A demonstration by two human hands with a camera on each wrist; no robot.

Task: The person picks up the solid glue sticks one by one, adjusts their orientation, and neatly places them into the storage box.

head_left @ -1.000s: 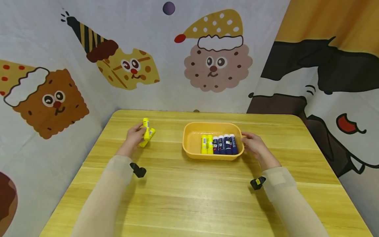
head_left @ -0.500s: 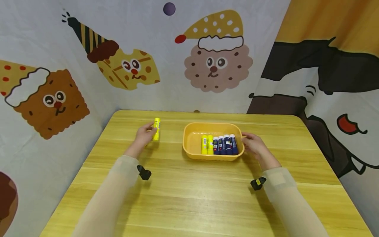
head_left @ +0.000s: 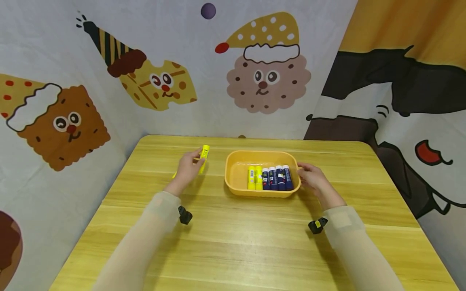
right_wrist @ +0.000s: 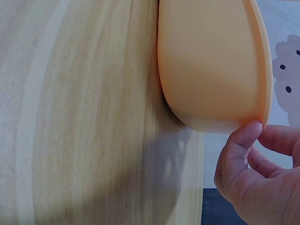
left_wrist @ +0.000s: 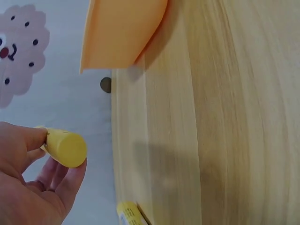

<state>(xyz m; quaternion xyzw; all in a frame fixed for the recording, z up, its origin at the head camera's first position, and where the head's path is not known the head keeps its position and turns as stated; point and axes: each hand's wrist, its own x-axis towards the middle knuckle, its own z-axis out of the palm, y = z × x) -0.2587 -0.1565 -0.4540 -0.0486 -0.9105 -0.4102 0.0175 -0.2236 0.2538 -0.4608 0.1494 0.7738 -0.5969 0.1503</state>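
Note:
My left hand (head_left: 189,166) pinches a yellow glue stick (head_left: 205,152) between thumb and fingers, above the table and left of the orange basket (head_left: 234,184). The glue stick's round end (left_wrist: 73,150) faces the left wrist camera. A second glue stick (left_wrist: 130,213) lies on the table behind that hand, mostly hidden in the head view. My right hand (head_left: 312,178) holds the basket's right rim between thumb and fingers. Inside the basket, two yellow glue sticks (head_left: 255,178) lie side by side, next to several dark blue glue sticks with white caps (head_left: 276,178).
The wooden table (head_left: 236,242) reaches back to a cloth backdrop (head_left: 211,101) printed with cartoon figures. Small black cameras are strapped at both wrists. The basket's left part shows bare bottom beside the yellow sticks.
My left hand has moved right toward the basket, carrying the upper yellow glue stick away from the one left on the table. My right hand stays at the rim.

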